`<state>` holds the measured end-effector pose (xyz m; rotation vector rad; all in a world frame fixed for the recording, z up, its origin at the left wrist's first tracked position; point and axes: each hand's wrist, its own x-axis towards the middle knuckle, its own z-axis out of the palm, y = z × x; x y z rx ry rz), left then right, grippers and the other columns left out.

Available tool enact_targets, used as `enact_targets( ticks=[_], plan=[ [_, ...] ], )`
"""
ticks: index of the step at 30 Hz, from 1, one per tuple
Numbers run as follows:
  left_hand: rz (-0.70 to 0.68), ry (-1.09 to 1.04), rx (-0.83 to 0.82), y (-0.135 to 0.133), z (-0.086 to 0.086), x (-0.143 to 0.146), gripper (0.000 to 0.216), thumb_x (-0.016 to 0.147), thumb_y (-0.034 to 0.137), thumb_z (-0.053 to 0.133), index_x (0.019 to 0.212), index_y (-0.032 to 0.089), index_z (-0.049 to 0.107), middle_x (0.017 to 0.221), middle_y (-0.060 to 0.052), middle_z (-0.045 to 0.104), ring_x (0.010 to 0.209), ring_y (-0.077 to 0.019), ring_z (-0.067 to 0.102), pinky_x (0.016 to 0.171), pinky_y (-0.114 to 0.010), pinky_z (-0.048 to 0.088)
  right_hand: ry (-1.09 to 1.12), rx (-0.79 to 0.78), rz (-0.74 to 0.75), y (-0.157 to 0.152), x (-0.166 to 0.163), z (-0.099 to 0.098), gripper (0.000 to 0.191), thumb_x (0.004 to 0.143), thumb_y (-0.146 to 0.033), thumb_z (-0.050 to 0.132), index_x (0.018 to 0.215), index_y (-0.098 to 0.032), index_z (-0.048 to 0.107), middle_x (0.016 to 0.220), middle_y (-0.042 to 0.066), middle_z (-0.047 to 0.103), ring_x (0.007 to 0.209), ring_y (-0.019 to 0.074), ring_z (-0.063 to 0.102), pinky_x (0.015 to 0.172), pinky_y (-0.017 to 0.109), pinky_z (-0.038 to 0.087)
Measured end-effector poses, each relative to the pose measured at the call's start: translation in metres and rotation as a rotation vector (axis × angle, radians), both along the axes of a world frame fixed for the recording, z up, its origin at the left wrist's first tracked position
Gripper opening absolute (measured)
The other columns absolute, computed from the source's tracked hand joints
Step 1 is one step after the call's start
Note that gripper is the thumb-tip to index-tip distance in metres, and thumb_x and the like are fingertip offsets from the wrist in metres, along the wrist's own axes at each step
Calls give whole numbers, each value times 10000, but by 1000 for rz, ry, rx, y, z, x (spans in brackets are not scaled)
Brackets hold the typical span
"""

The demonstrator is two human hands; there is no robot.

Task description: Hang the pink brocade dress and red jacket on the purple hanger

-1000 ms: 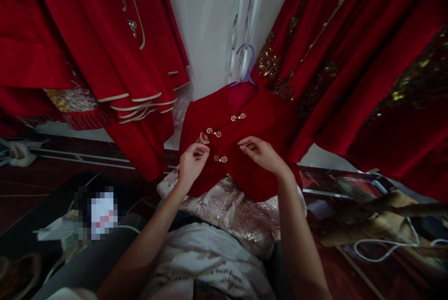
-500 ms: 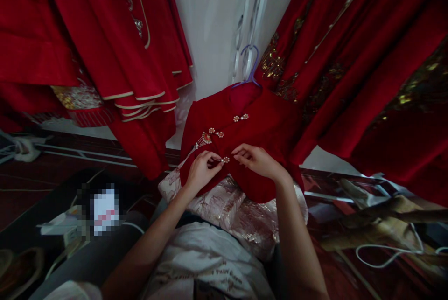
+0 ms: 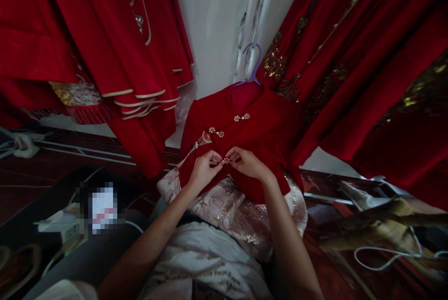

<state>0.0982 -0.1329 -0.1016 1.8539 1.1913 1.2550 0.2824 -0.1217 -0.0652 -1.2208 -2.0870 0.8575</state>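
Left hand (image 3: pixel 206 170) and right hand (image 3: pixel 249 164) are pinching clasp (image 3: pixel 227 160) from 9 and 3 o'clock; clasp is sitting at 7 on jacket (image 3: pixel 269 127), near hem (image 3: pixel 257 200). Garments (image 3: pixel 147 66) are hanging at 10 and 2, leaving gap at 12.

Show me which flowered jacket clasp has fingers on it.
The lowest clasp, with the left hand and right hand at it; the middle clasp and top clasp sit higher, untouched.

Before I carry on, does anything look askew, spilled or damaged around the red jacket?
No spill or damage shows on the red jacket, where the left hand and right hand meet at the lowest clasp. The only untidy thing is a white cord at lower right, looped loosely among clutter.
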Motion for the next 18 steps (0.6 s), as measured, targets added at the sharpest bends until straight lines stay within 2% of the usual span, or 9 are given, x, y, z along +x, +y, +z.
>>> enact_targets(
  ticks=[4,7,9,10,12,14,16,18],
  plan=[
    [6,-56,-63,-5,-1,2,77,748,166,633,817,187,609,760,-7,689,704,-134,673,687,-264,572,-6,-5,8,2,-7,-7,269,683,-111,621,926,-186,536,818,1,619,710,116,571,646,232,455],
    [-82,-76,-107,-3,1,1,63,744,161,637,803,178,624,781,-15,699,723,-133,671,689,-251,558,-65,59,-37,2,-14,-9,268,662,-130,626,886,-195,493,774,-13,582,678,120,540,622,234,417],
    [-123,-39,-105,4,9,-3,18,763,181,628,778,172,632,757,-17,690,698,-132,655,670,-249,541,-96,96,-52,1,-16,-7,238,672,-135,600,866,-200,478,762,-16,566,671,122,527,623,236,398],
    [-99,6,-69,10,15,-6,33,780,199,618,779,172,637,742,-18,678,686,-134,640,669,-258,532,-102,98,-50,1,-15,-5,228,674,-136,589,860,-202,473,757,-18,562,667,122,524,622,237,391],
    [31,156,86,26,32,-13,86,820,238,593,841,182,656,762,-26,651,719,-151,606,718,-298,514,-107,78,-33,-1,-11,1,217,676,-140,576,852,-205,466,735,-28,549,651,121,517,610,234,380],
    [141,367,309,43,50,-20,161,850,262,577,970,204,668,902,-60,625,870,-196,568,835,-369,474,-102,57,-14,-4,-5,6,215,676,-146,575,847,-209,460,706,-40,532,632,118,507,597,231,372],
    [145,571,448,58,65,-26,195,856,295,585,1008,216,678,1007,-93,581,971,-238,515,856,-403,442,-88,53,-5,-6,-1,11,208,681,-153,574,843,-212,458,693,-47,523,625,116,502,590,228,370],
    [82,723,509,69,76,-30,184,852,321,597,959,209,696,1029,-106,559,995,-257,486,843,-407,429,-68,40,-2,-7,0,13,207,686,-158,576,846,-214,457,694,-48,529,629,115,508,589,224,374]
  ],
)
